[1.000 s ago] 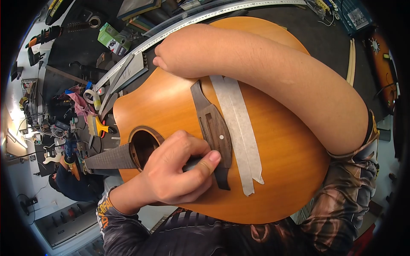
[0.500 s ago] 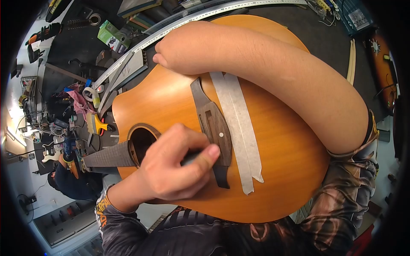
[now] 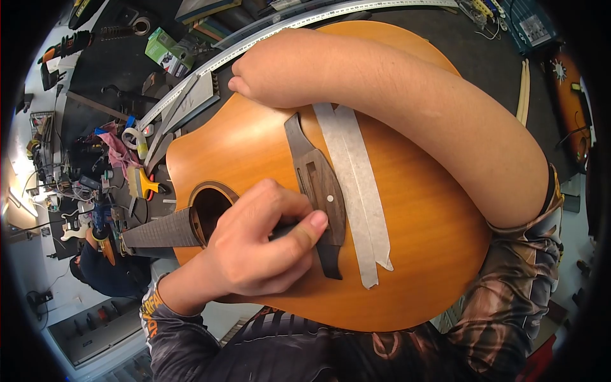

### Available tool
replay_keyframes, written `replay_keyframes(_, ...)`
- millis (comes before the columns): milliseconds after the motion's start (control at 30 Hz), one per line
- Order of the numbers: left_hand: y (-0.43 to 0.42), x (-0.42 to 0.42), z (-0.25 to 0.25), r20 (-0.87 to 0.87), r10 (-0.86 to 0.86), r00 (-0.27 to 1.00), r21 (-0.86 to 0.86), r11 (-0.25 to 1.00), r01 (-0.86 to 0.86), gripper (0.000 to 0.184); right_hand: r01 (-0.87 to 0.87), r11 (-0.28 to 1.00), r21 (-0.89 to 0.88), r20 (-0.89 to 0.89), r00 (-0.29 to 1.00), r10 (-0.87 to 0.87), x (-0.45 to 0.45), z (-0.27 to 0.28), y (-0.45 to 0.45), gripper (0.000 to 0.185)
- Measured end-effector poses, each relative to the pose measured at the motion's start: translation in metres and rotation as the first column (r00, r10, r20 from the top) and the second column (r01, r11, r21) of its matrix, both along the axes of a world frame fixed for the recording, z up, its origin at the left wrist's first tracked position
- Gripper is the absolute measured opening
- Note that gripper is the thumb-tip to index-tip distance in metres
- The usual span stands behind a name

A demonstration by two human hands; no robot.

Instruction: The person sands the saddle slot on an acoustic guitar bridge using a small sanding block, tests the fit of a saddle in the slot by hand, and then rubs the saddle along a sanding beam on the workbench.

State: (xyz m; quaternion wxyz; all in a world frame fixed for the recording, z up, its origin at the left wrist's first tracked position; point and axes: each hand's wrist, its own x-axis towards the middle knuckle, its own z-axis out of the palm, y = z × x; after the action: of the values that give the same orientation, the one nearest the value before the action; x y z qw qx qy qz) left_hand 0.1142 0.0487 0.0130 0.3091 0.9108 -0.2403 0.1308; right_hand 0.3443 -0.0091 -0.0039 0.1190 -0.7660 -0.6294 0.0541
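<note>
An acoustic guitar (image 3: 420,254) with a honey-coloured top lies across my lap, its neck (image 3: 162,231) pointing left. My left hand (image 3: 264,245) is closed over the near part of the dark wooden bridge (image 3: 328,181), thumb pressed towards it. Something dark shows inside that fist, mostly covered by the fingers. Strips of pale masking tape (image 3: 350,184) run along the bridge's right side. My right forearm crosses the guitar body, and my right hand (image 3: 270,67) is bent over its far edge, most fingers hidden. Left of the bridge is the round soundhole (image 3: 213,207).
Behind the guitar, a long ruler (image 3: 273,37) lies on the dark bench. A green box (image 3: 168,54), a tape roll (image 3: 135,141) and a yellow-handled tool (image 3: 147,184) are among the clutter at left. Another person (image 3: 108,267) is at far left.
The guitar has shifted very slightly upward in view. My left hand stays closed at the bridge with a tiny movement of its fingers; my right hand keeps its place on the far edge.
</note>
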Motion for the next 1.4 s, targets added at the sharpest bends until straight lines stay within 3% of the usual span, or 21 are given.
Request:
replay_keyframes(433,0.004,-0.004,0.002,-0.058,-0.051,0.997,-0.005,0.999,0.051,0.042,-0.003,1.0,0.008,0.003,1.0,0.003,0.0,-0.002,0.002,0.054)
replay_keyframes(533,0.012,0.004,-0.008,0.029,0.01,1.0,-0.011,1.0,-0.01,0.039,0.059,0.997,-0.049,-0.121,0.99,-0.065,-0.003,0.009,-0.003,0.053)
replay_keyframes(633,0.011,0.001,-0.002,-0.033,0.026,0.999,-0.004,1.0,-0.026,0.04,0.006,0.995,-0.096,-0.041,0.999,-0.01,0.0,0.009,0.001,0.053)
replay_keyframes(833,0.01,0.002,-0.003,-0.036,0.004,0.999,-0.034,0.999,-0.005,0.038,0.012,1.0,0.018,-0.08,0.997,-0.01,0.003,-0.001,0.003,0.051)
replay_keyframes(933,0.009,-0.002,-0.002,-0.056,-0.074,0.996,-0.054,0.996,0.071,0.038,0.024,1.0,0.013,-0.072,0.997,-0.023,0.002,0.0,0.002,0.051)
replay_keyframes(1400,0.008,0.001,-0.002,-0.019,-0.059,0.998,-0.025,0.998,0.058,0.04,0.049,0.998,-0.026,-0.072,0.996,-0.051,-0.001,0.001,0.003,0.051)
